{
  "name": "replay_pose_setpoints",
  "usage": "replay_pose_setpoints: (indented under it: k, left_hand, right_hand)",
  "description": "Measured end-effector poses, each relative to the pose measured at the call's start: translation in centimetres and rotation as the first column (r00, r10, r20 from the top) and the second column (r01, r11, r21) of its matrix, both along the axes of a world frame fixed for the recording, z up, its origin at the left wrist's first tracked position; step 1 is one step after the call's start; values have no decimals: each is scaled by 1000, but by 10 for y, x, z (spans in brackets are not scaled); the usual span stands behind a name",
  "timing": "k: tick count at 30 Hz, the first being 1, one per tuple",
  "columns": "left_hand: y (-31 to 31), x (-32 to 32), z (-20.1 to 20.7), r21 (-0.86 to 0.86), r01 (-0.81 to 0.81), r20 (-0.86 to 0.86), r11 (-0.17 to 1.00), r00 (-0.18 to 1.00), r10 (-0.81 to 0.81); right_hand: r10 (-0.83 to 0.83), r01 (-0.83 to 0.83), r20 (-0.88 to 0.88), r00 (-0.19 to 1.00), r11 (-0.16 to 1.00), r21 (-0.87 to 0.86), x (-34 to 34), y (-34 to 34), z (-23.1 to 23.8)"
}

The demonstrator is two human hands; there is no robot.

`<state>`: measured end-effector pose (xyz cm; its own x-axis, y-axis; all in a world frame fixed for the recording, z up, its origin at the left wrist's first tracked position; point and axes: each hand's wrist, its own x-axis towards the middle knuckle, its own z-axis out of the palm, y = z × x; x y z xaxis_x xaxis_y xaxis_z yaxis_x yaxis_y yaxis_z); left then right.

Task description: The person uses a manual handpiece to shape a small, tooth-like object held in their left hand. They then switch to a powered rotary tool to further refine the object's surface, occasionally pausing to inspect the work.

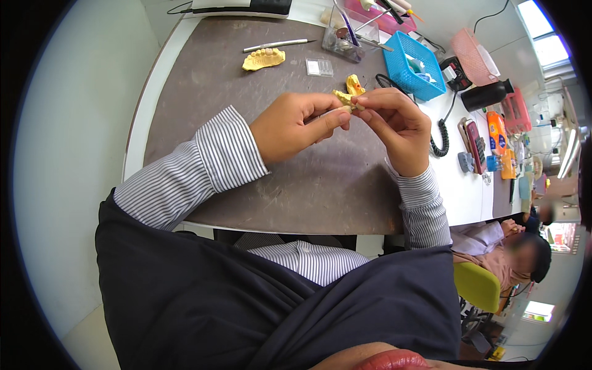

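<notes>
Both hands meet over the brown work surface, pinching a small yellow dental cast piece [341,97] between their fingertips. My left hand [297,125] grips it from the left, thumb and forefinger pressed together. From the right, my right hand [399,128] has its thumb and fingertips closed on the same piece. The fingers hide much of it. Just beyond the fingertips is another yellow cast part [354,84] with a red spot; whether it touches the held piece I cannot tell. Farther left lies a yellow dental arch cast [263,59] with teeth along its edge.
A slim pen-like tool [277,45] and a small clear case [319,67] lie beyond my hands. A clear tool holder [345,44] and a blue basket [414,66] stand at the back. On the right are a coiled cord [441,139], phones [473,143] and a seated person [505,253].
</notes>
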<state>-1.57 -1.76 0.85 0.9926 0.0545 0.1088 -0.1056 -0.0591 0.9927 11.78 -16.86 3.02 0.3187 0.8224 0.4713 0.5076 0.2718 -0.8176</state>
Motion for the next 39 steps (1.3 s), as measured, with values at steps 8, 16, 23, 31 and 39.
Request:
replay_pose_setpoints:
  k: [8, 16, 23, 31, 39]
  left_hand:
    - [1, -3, 2, 283, -115, 50, 952, 993, 105]
    - [0, -1, -1, 400, -203, 123, 894, 978, 167]
    - [1, -1, -1, 275, -98, 53, 957, 995, 87]
    - [-2, 2, -7, -161, 101, -53, 982, 992, -110]
    - [4, 3, -2, -485, 190, -216, 854, 920, -327]
  right_hand:
    - [27, -27, 97, 995, 1000, -2, 2, 0, -2]
    - [-1, 1, -6, 1000, 1000, 12, 2, 3, -10]
    - [22, -25, 73, 997, 999, 46, 3, 3, -11]
    - [32, -31, -45, 998, 999, 31, 2, 2, -11]
    - [55, -55, -58, 997, 998, 5, 6, 0, -13]
